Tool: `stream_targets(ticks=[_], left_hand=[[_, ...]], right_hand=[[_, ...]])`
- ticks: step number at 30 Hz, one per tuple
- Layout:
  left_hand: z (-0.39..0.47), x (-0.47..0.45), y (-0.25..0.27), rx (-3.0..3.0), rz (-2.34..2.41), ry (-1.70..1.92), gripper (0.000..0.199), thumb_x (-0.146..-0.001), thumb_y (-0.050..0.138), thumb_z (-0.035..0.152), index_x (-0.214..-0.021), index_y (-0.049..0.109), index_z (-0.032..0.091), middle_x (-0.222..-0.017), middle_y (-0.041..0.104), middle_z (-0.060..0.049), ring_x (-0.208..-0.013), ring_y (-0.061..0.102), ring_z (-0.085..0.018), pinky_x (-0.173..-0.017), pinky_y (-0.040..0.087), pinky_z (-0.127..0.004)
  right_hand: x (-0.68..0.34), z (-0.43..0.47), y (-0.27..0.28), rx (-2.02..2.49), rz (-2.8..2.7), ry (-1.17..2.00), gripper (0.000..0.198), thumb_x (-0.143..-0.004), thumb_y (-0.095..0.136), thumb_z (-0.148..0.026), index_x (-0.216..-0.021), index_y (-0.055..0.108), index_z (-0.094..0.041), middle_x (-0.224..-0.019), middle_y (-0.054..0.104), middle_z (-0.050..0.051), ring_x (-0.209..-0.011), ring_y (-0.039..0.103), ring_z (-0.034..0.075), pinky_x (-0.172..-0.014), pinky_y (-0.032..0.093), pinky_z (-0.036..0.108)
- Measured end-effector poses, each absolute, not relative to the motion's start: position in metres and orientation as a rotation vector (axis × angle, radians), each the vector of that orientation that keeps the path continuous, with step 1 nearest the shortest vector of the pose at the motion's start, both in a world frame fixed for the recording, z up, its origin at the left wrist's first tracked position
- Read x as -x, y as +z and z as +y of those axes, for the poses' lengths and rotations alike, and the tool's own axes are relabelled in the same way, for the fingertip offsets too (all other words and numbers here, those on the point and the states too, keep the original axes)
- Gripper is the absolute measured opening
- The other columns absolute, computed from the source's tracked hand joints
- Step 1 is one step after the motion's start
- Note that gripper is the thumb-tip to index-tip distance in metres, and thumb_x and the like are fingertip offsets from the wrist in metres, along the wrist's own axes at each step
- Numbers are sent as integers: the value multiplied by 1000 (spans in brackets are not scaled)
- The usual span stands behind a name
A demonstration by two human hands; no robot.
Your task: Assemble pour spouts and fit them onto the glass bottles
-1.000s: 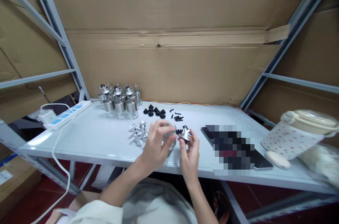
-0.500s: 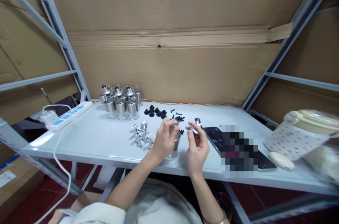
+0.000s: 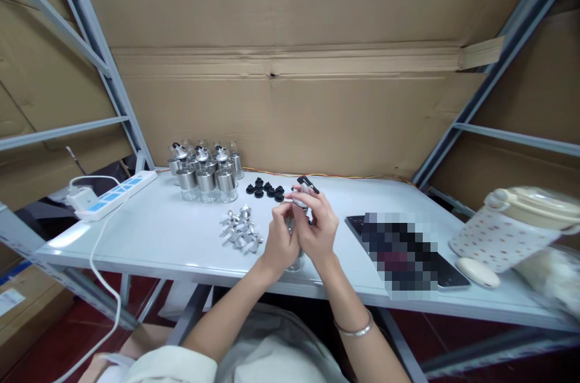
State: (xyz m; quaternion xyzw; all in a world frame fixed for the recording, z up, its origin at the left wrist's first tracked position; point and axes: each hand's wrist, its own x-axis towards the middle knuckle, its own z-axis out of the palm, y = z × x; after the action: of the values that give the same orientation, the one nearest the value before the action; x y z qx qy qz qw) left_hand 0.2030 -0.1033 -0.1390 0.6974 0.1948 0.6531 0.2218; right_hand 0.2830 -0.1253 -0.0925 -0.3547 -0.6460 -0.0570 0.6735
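A glass bottle with a metal sleeve [image 3: 296,263] stands near the table's front edge, mostly hidden behind my hands. My left hand [image 3: 278,244] is closed around its upper part. In my right hand [image 3: 321,229] is a silver pour-spout cap with a black lever [image 3: 307,185], pinched over the bottle's mouth; whether the cap touches the glass is hidden. Left of my hands lies a pile of silver spout caps [image 3: 240,231]. Behind them sit several black stoppers [image 3: 265,189].
Several metal-sleeved bottles [image 3: 207,180], some capped, stand at the back left beside a power strip [image 3: 118,194]. To the right lie a dark-screened device [image 3: 453,277], a white oval object [image 3: 478,272] and a dotted container [image 3: 483,238]. Cardboard [image 3: 290,123] walls the back.
My right hand has moved left with the spout cap, from beside the bottle to over its top. My left hand has stayed at the bottle. The view has shifted slightly.
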Motion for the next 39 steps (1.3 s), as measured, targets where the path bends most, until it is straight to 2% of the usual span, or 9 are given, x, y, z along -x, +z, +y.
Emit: stream_targets(ticks=[4,6,9,14,18,21,26,32,39], left_hand=[[-105,-205,-136,-1883,507,1788,32,-94,41,25,-123,30,24,-115,55,-14,-91,64,-16,-75,54,-31],[-106,-205,-133,-1884,493,1763,39,-94,40,25,-131,25,25,-126,52,-16,-100,63,-17,-80,55,-31],[-108,-204,-130,-1931,516,1719,43,-95,37,25,-136,25,26,-135,48,-16,-118,55,-20,-87,54,-32],[-108,-202,-129,-1983,562,1695,48,-95,36,23,-142,25,27,-141,44,-13,-122,52,-21,-88,55,-32],[-106,-201,-130,-2043,564,1708,53,-94,36,21,-144,21,28,-142,43,-13,-121,54,-21,-89,55,-32],[-106,-200,-131,-2054,551,1709,53,-93,37,21,-144,22,27,-142,44,-13,-114,58,-20,-86,55,-31],[-107,-200,-132,-2006,587,1680,48,-93,39,24,-140,27,24,-131,54,-14,-102,65,-19,-84,56,-31],[-110,-202,-128,-1946,548,1707,40,-93,41,26,-132,31,22,-130,54,-15,-115,58,-20,-88,54,-32],[-109,-202,-129,-1947,536,1776,49,-82,59,20,-125,34,21,-116,62,-13,-101,65,-20,-84,54,-33]], right_hand=[[-284,-125,-92,821,-1480,-57,18,-87,50,-20,-99,63,-25,-100,69,6,-103,62,22,-88,51,42],[-285,-125,-94,846,-1484,-22,17,-86,51,-22,-98,63,-25,-100,69,6,-99,63,21,-87,51,42],[-287,-124,-98,852,-1470,15,17,-85,52,-23,-98,62,-24,-98,69,5,-93,63,20,-84,50,39],[-289,-123,-104,825,-1476,119,21,-83,56,-22,-104,60,-23,-100,67,5,-99,61,22,-89,47,41],[-294,-125,-106,805,-1533,134,31,-84,54,-19,-114,56,-26,-111,63,6,-108,57,22,-93,46,41],[-296,-130,-103,808,-1589,103,37,-85,53,-17,-120,53,-27,-114,60,7,-107,57,21,-88,49,38],[-293,-139,-95,898,-1581,9,31,-85,52,-17,-115,56,-24,-101,61,7,-93,62,20,-79,53,35],[-290,-142,-95,903,-1610,-89,26,-88,50,-15,-111,58,-23,-100,63,8,-97,62,20,-82,52,35],[-292,-143,-102,895,-1617,-135,27,-88,49,-15,-111,58,-25,-110,63,9,-104,62,21,-86,53,38]])
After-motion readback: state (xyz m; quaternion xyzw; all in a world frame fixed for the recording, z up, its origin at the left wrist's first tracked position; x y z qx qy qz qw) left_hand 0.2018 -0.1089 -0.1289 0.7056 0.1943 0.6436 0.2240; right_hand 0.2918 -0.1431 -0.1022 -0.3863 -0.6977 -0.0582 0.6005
